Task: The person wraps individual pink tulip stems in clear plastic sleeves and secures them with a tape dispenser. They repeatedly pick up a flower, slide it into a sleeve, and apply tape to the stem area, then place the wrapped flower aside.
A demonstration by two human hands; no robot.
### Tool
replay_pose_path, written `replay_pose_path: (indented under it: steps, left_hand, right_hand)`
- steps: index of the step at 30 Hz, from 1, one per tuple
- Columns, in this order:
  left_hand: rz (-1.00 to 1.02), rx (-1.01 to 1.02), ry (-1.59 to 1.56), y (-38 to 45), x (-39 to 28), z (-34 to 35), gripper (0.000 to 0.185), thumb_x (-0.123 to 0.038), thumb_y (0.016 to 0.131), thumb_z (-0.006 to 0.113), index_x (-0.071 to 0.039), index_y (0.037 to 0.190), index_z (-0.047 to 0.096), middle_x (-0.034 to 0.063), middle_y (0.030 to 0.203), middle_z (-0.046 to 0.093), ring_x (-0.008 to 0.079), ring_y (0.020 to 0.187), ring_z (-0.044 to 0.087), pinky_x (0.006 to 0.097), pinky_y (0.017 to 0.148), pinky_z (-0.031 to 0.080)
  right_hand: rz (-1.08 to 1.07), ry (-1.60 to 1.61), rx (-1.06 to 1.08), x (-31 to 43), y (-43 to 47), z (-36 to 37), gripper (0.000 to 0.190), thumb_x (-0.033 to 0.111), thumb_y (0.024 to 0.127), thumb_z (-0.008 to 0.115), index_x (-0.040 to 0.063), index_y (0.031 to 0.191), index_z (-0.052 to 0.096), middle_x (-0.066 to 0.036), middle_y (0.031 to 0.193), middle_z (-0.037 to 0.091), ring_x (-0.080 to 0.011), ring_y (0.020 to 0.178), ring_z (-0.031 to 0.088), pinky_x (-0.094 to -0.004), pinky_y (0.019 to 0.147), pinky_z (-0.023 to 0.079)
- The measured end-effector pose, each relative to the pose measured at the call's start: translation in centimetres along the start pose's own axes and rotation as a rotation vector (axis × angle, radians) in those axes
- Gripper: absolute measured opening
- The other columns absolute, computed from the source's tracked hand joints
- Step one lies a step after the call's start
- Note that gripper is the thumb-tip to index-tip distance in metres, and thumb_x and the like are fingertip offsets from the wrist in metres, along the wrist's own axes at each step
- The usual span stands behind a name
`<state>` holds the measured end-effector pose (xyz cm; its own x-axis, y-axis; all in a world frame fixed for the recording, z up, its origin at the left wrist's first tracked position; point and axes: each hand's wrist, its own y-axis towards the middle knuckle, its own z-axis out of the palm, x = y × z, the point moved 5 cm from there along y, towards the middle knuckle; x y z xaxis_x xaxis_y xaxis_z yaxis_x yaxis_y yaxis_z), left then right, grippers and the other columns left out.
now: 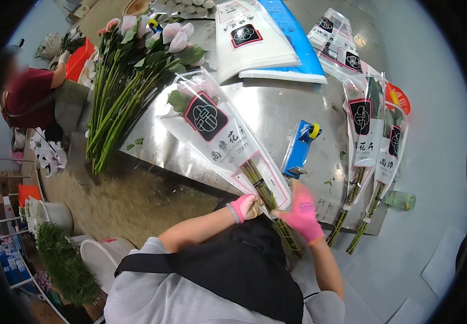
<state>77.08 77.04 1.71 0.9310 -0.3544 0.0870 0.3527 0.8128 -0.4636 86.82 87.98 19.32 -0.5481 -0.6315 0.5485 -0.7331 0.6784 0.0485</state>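
Before me a printed clear-and-white plastic flower sleeve (233,150) lies slanted across the metal table, with pink netted blooms showing faintly in its wide end. Its green stems (284,235), banded inside the sleeve, stick out past the table's near edge. My left hand (247,207), in a pink glove, is curled at the lower left corner of the sleeve and pinches it. My right hand (303,214), also pink-gloved and blurred at the fingertips, is at the lower right corner, thumb over the stems and fingers apart. A blue tape dispenser (296,152) with yellow tape stands just beyond it.
Loose long-stemmed roses (124,97) overhang the table's left edge. Flat sleeves (253,44) lie on a blue pack (298,52) at the back. Wrapped bunches (363,137) lie to the right, near a green glass (400,200). Another person (31,93) sits at far left.
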Motion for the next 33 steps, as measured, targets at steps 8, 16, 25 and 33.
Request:
replay_pose_path:
  steps: [8, 16, 25, 33]
  left_hand:
    - [-0.071, -0.224, 1.643, -4.6, -5.0, 6.5, 0.034, -0.03, 0.085, 0.064, 0.0, 0.102, 0.066, 0.0107, 0.101, 0.068, 0.0216, 0.094, 0.063, 0.0339, 0.084, 0.048]
    - [1.061, 0.479, 2.478, -4.5, -3.2, 18.8, 0.033, -0.028, 0.071, 0.068, -0.009, 0.096, 0.06, 0.0071, 0.1, 0.063, 0.0257, 0.096, 0.06, 0.0424, 0.09, 0.041]
    - [0.241, 0.411, 2.965, 2.1, -3.2, 13.3, 0.015, -0.023, 0.081, 0.055, -0.014, 0.084, 0.066, 0.004, 0.076, 0.067, 0.0234, 0.073, 0.067, 0.0347, 0.071, 0.046]
    - [0.238, 0.106, 2.989, 3.7, -6.0, 19.0, 0.012, -0.023, 0.079, 0.061, -0.013, 0.083, 0.067, 0.0084, 0.08, 0.07, 0.025, 0.077, 0.069, 0.037, 0.065, 0.051]
  right_hand:
    - [0.691, 0.911, 0.787, -2.8, -1.8, 9.5, 0.01, 0.013, 0.079, 0.061, 0.004, 0.083, 0.057, 0.002, 0.06, 0.048, -0.0053, 0.05, 0.043, -0.0236, 0.048, 0.037]
    - [0.362, 0.918, 0.554, -1.9, -0.8, 8.2, 0.008, 0.012, 0.077, 0.062, 0.006, 0.076, 0.057, 0.001, 0.062, 0.051, -0.0088, 0.051, 0.046, -0.0247, 0.047, 0.037]
    - [0.618, 0.482, 0.656, -2.7, -0.2, 6.8, 0.029, 0.027, 0.071, 0.067, -0.001, 0.078, 0.063, -0.014, 0.071, 0.065, -0.0236, 0.065, 0.064, -0.0352, 0.061, 0.051]
    - [0.647, -0.138, 0.445, -1.1, 4.3, -2.9, 0.064, 0.056, 0.07, 0.066, 0.003, 0.106, 0.065, -0.02, 0.102, 0.066, -0.0353, 0.099, 0.063, -0.0425, 0.086, 0.049]
